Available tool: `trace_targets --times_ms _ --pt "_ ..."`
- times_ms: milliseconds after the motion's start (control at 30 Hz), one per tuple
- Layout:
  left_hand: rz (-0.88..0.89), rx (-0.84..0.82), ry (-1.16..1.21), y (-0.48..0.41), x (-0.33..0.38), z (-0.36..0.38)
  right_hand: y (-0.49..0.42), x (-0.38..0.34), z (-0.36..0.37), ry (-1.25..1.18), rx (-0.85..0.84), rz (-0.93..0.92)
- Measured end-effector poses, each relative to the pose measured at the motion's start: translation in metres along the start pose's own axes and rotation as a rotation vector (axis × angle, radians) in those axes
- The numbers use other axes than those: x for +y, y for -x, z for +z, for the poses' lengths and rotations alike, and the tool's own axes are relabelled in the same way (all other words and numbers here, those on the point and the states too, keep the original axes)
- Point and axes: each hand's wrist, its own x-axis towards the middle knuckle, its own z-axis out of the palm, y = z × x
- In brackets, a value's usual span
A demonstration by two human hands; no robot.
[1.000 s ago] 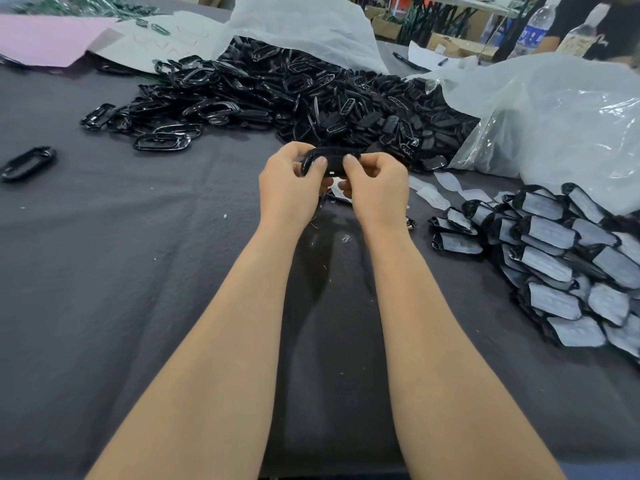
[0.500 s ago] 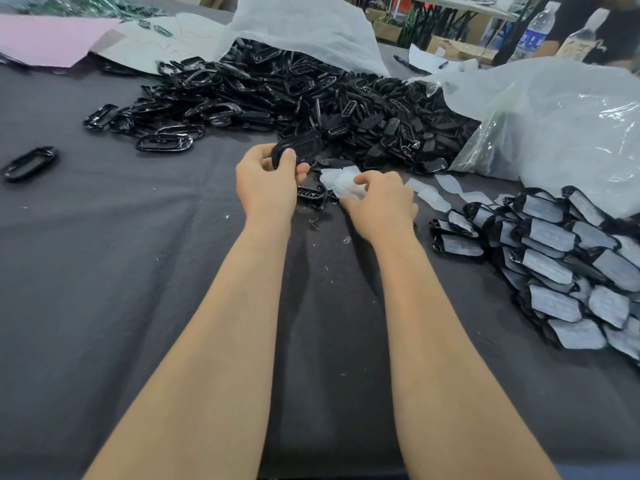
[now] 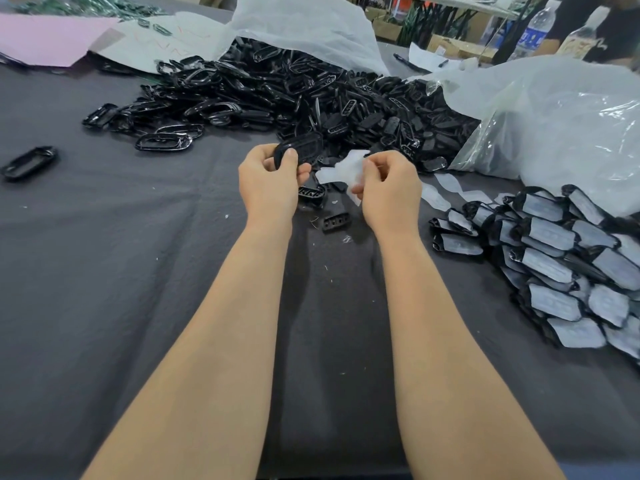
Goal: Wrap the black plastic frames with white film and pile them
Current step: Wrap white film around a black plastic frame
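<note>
Place: a workshop where small parts get wrapped by hand.
Worktop: a big worktop [image 3: 104, 289] under a dark grey cloth.
Loose parts: a huge heap of shiny black plastic frames [image 3: 311, 98] beside a big clear plastic bag [image 3: 554, 126].
Done parts: a pile of black frames wrapped in white film [image 3: 571, 265].
Behind: brown cardboard boxes [image 3: 453, 46], clear water bottles [image 3: 533, 29].

Single head-worn wide-angle view, angled forward and down, close over the hands [image 3: 329, 183] and counter [image 3: 104, 271].

Loose frames [image 3: 294, 95] behind hands; wrapped pile [image 3: 561, 258] right
</note>
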Motion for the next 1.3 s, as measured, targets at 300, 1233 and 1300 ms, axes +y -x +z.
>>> trace_targets --times_ms 300,1233,1300 --pt "-0.010 -0.037 -0.001 0.0031 0.0025 0.0002 -0.0031 -0.0021 -0.0057 -0.286 -0.042 0.172" --pt "0.008 -0.082 -0.003 0.0071 0.0062 0.0004 0.0024 -0.0012 0.0009 0.008 -0.094 -0.008" --pt "0.010 -0.082 -0.002 0.0067 0.0063 0.0001 0.0009 -0.0003 0.0005 0.045 -0.060 -0.038"
